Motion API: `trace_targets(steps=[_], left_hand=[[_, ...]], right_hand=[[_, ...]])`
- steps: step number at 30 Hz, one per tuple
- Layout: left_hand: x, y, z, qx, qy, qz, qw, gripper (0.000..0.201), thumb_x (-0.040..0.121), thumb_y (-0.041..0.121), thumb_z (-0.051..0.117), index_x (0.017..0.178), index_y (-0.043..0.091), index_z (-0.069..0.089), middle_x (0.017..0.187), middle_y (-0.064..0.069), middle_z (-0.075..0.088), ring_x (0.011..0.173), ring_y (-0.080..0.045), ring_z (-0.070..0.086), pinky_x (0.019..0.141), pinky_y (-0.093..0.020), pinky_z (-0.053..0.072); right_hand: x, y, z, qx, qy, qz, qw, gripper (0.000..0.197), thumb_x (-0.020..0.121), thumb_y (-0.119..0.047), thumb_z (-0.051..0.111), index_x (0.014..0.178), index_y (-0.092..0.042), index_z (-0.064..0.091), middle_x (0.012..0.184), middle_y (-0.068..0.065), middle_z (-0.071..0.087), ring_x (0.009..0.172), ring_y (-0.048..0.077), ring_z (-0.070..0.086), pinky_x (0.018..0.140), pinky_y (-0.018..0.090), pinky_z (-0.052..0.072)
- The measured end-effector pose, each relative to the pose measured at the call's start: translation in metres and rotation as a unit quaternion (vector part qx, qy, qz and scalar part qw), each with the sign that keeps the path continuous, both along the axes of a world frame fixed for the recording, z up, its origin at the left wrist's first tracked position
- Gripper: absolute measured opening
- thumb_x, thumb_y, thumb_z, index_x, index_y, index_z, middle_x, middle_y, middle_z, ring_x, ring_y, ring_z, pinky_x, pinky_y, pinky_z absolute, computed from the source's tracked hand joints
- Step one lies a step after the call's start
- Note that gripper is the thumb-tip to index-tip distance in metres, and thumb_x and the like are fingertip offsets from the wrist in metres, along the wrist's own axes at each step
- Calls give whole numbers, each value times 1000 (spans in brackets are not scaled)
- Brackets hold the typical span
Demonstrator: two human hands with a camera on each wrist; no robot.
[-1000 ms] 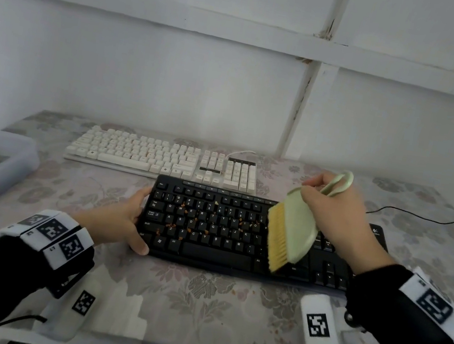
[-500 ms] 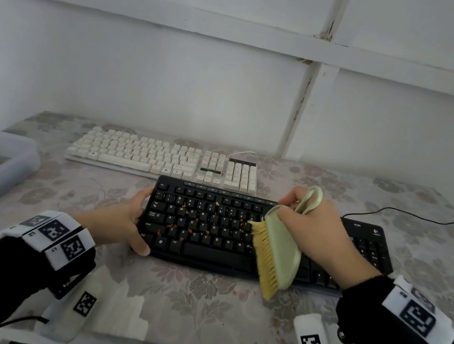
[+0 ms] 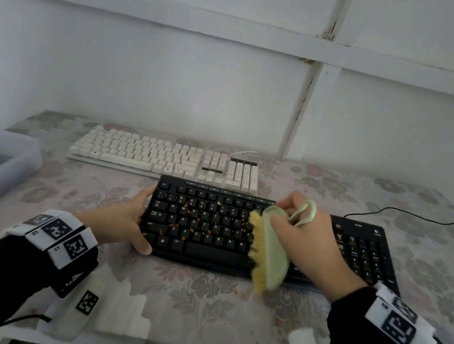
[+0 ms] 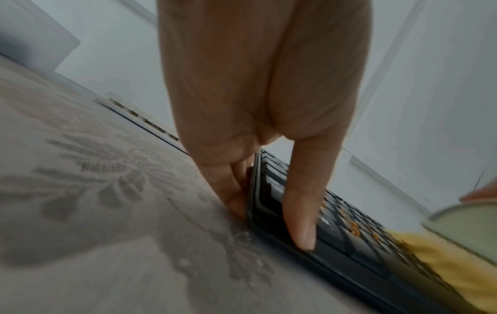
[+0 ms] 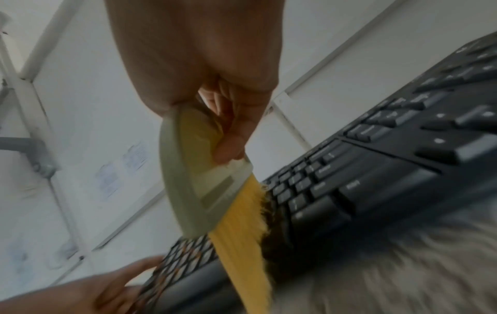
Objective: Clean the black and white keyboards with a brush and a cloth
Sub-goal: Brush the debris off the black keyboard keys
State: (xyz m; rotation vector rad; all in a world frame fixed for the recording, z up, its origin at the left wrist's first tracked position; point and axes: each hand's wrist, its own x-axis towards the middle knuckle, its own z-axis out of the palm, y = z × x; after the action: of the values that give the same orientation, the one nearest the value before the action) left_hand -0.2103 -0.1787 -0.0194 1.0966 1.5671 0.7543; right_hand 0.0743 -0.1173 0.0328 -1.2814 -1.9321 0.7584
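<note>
Green brush (image 3: 272, 252) gripped by right hand (image 3: 308, 237), bristles pointing toward left hand (image 3: 123, 217), which clasps black keyboard (image 3: 209, 229) end.

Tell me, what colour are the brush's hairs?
Yellow. The brush bristles show best in the right wrist view.
</note>
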Motion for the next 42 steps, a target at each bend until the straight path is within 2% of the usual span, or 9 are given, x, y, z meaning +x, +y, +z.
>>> trace_targets(steps=[4,9,12,20,24,30,34,37,42], left_hand=[[0,1,-1,0,-2,1,1000,121,61,-34,62,148,32,10,121,-9,61,110,-23,60,80,-31,54],[-3,2,-3,-3,-5,6,1000,128,53,-28,67,149,33,9,122,-10,61,116,-28,57,95,-43,48],[-3,2,-2,2,-8,6,1000,130,44,-18,69,148,34,9,121,-9,61,114,-27,58,91,-40,50],[-2,2,-2,6,-17,-7,1000,129,44,-17,69,147,34,10,121,-8,61,111,-23,59,81,-32,53],[-3,2,-3,1,-2,-4,1000,133,42,-14,71,149,33,7,122,-8,61,115,-27,58,95,-41,49],[-6,3,-3,-4,30,-14,999,135,41,-8,76,149,34,6,120,-6,63,116,-26,58,101,-46,45],[-11,5,-9,-6,43,-26,999,145,30,7,84,147,42,6,123,-5,63,117,-25,58,103,-49,44],[-14,7,-11,-10,52,-26,998,140,38,2,82,147,43,4,123,-4,62,116,-25,58,103,-48,44],[-18,8,-17,-7,72,-32,997,143,30,15,85,145,46,5,119,-2,65,114,-24,60,103,-47,44]], right_hand=[[9,-13,9,-35,-30,14,999,6,82,-11,59,79,-12,64,66,-2,58,59,8,49,52,19,40],[11,15,36,36,84,-41,995,10,88,-12,56,92,-19,61,74,-4,58,64,8,53,52,17,41],[11,28,41,47,100,-50,993,21,90,-13,51,105,-25,59,77,-3,57,65,12,55,49,23,47],[12,32,31,4,114,-42,993,22,92,-15,50,108,-28,59,87,4,63,73,19,64,46,30,54],[0,29,28,22,94,-29,995,19,92,-15,50,107,-24,58,84,-4,62,71,12,62,48,28,54],[-19,19,15,17,76,-18,997,11,94,-13,49,100,-18,57,79,-9,58,68,1,55,43,6,42],[-11,-3,-1,19,24,-18,999,6,89,-11,53,90,-10,59,66,1,56,50,2,44,41,10,34],[-2,-16,-3,-22,-19,-14,999,6,85,-10,57,85,-12,63,69,1,58,57,6,45,46,14,35],[-1,2,22,8,56,-55,997,11,87,-9,56,88,-15,65,72,-7,59,60,-2,54,50,13,40]])
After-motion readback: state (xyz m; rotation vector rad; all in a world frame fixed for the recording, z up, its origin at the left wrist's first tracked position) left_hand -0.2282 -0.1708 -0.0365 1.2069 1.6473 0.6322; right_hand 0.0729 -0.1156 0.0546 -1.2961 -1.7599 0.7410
